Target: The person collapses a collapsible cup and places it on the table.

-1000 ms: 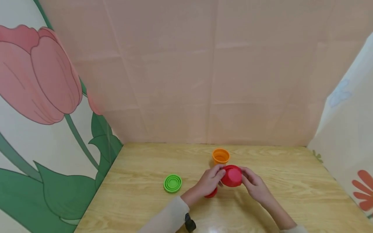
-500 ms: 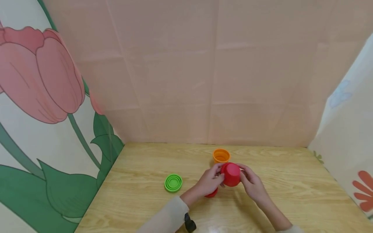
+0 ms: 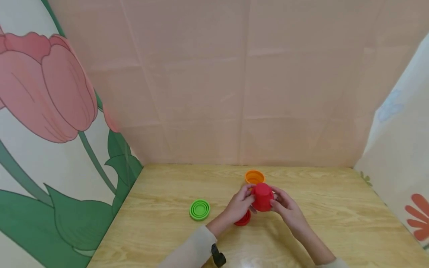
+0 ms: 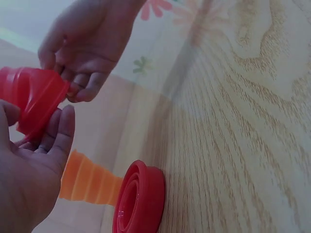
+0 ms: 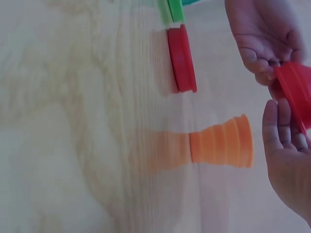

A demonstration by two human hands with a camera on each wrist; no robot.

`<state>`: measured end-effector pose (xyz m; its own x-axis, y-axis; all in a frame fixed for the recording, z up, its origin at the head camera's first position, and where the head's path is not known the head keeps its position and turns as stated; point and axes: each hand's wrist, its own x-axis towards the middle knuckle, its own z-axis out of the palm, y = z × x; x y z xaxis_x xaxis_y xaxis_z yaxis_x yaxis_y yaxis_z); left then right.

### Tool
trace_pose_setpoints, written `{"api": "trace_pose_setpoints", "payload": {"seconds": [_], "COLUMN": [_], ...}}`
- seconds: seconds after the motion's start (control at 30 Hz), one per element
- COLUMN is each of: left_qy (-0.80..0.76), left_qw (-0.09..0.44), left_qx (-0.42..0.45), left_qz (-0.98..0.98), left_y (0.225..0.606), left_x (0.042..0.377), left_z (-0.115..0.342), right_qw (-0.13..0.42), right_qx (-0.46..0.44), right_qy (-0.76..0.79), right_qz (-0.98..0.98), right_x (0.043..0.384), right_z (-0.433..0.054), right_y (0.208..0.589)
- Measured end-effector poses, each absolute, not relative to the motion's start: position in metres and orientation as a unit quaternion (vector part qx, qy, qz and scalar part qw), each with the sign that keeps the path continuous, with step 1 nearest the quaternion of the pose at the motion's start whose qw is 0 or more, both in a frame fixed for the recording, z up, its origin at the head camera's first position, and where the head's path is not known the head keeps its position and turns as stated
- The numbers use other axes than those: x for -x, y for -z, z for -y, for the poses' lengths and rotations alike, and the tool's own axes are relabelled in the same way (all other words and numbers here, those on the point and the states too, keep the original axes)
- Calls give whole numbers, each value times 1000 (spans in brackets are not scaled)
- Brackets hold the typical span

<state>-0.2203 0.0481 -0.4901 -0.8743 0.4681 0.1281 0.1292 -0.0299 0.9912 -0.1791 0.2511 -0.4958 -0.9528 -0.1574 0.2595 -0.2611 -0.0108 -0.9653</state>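
Observation:
Between both hands, raised above the table, is a red collapsible cup, turned bottom up and mostly extended. My left hand grips its left side, thumb on the wall and fingers under the rim. From the right, my right hand pinches the opposite side near the rim. In the left wrist view the red cup shows stepped folds in its wall. Below my left hand, a second red cup lies collapsed flat on the table, partly hidden in the head view.
An extended orange collapsible cup stands upright behind the hands. To the left, a green collapsible cup lies flattened on the wooden table. A beige sheet hangs along the table's far edge.
The held red cup has grown taller, its bottom pushed out from a shallow bowl shape. It has tilted bottom up, and both hands have shifted slightly left and away from me.

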Motion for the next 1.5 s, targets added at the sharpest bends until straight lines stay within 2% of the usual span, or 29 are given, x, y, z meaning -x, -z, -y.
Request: {"api": "trace_pose_setpoints", "payload": {"seconds": [0.27, 0.57, 0.77, 0.93, 1.07, 1.2, 1.3, 1.5], "left_qy": [-687, -694, -689, -700, -707, -694, -680, -681], "left_qw": [150, 148, 148, 148, 147, 173, 196, 185], "left_qx": [-230, -220, -216, -217, -217, -218, -224, -217], "left_qz": [-673, -670, -676, -664, -657, -664, -670, -674], "left_y": [490, 493, 495, 499, 497, 494, 494, 497], "left_x": [220, 219, 219, 219, 221, 222, 223, 223], "left_z": [-46, -44, -42, -38, -34, -30, -28, -26], "right_qw": [67, 22, 21, 25, 5, -32, -38, -26], "right_qx": [-105, -93, -95, -121, -171, -216, -235, -185], "right_qy": [-683, -713, -703, -680, -636, -595, -571, -572], "right_qz": [719, 695, 704, 723, 752, 773, 786, 798], "right_x": [182, 181, 181, 180, 182, 186, 188, 189], "right_z": [-242, -241, -239, -246, -257, -265, -267, -264], "right_y": [497, 498, 499, 493, 487, 482, 481, 485]}}
